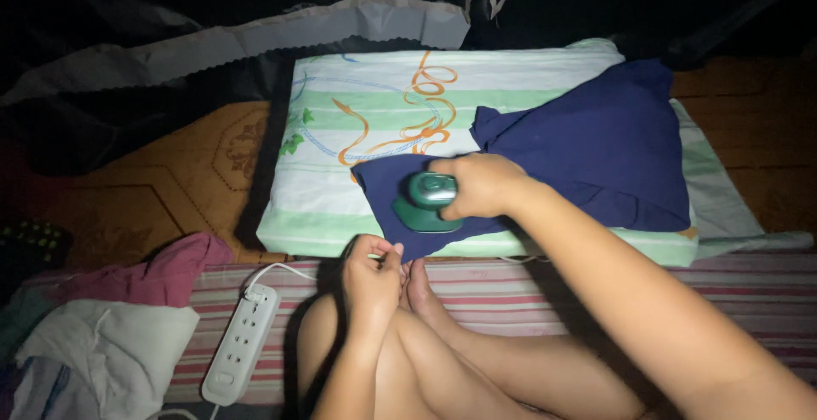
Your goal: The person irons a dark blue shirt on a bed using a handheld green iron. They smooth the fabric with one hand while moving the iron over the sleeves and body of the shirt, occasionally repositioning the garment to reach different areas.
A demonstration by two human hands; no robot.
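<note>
Sitting with our bare legs folded on a striped mat (528,288), we are in the pressing step — one corner of the cloth is being smoothed. Nearest us at the left lies one white power strip (238,339), its cord running up toward the work, and beside it a loose heap of clothes: one white piece (102,348), one pink piece (162,271). Our left hand (372,275) pinches the near corner of the navy garment (587,143) between thumb and fingers, pulling it taut over the pillow's front edge. Just beyond, our right hand (481,183) is wrapped closed around the one small green iron (425,203), whose sole rests flat on that stretched corner. The garment lies across the right half of one pale green-and-white pillow (374,97) — its far part bunched and folded. We judge the next stroke calls for steady tension from the left hand and a slide toward the crumpled far side, keeping our fingers off the hot sole.
</note>
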